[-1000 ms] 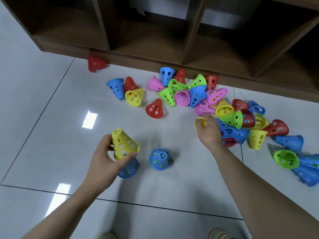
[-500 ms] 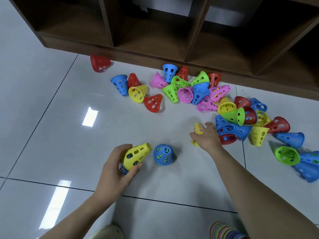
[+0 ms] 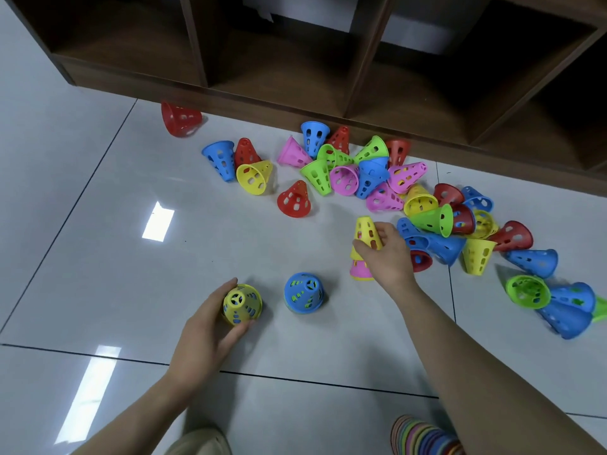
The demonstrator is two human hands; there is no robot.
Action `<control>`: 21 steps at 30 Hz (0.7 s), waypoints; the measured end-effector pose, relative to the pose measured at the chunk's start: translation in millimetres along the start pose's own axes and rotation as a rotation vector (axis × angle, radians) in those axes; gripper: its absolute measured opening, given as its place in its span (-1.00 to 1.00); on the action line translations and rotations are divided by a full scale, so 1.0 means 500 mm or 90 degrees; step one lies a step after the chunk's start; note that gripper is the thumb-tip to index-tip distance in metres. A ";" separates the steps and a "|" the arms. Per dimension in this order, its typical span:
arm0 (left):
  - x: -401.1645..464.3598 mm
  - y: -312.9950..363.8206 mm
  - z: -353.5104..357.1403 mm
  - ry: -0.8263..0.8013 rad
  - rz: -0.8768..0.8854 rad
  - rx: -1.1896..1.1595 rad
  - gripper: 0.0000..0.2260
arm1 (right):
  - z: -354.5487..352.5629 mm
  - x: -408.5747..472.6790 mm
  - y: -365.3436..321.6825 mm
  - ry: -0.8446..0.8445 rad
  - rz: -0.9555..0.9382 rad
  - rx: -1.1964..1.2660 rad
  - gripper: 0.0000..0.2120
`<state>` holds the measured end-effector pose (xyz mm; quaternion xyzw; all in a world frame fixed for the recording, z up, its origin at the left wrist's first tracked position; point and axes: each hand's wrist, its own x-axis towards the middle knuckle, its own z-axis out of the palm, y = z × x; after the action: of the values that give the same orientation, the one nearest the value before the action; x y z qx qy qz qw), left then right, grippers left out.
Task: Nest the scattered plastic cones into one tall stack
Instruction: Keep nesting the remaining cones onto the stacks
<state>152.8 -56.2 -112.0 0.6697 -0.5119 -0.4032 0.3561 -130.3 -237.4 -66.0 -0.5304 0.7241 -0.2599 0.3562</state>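
Cones of red, blue, yellow, green and pink lie scattered on the white tiled floor along the foot of a dark wooden shelf unit, most tipped on their sides, some touching or overlapping. Left hand holds an upright yellow cone on the floor, fingers curled round its side; blue shows through its holes. Just beside it, apart, stands an upright blue cone with green showing through its holes. Right hand grips a short upright stack, a tall yellow cone over a pink cone at its base, thumb and fingers curled round it. One red cone lies alone near the shelf. Coloured discs show at the lower edge.
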 end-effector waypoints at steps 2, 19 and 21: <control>0.014 0.004 -0.002 -0.015 0.009 0.010 -0.42 | -0.003 -0.002 -0.012 0.020 -0.002 0.034 -0.67; 0.099 0.029 0.041 -0.041 0.048 0.011 -0.41 | 0.084 -0.184 -0.063 -0.016 -0.052 0.298 -0.56; 0.100 0.029 0.041 -0.040 0.044 0.006 -0.41 | 0.097 -0.206 -0.052 -0.013 -0.055 0.278 -0.64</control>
<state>135.9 -109.2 -116.7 0.6404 -0.5477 -0.4091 0.3501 -58.1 -147.0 -51.3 -0.4734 0.6236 -0.4205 0.4584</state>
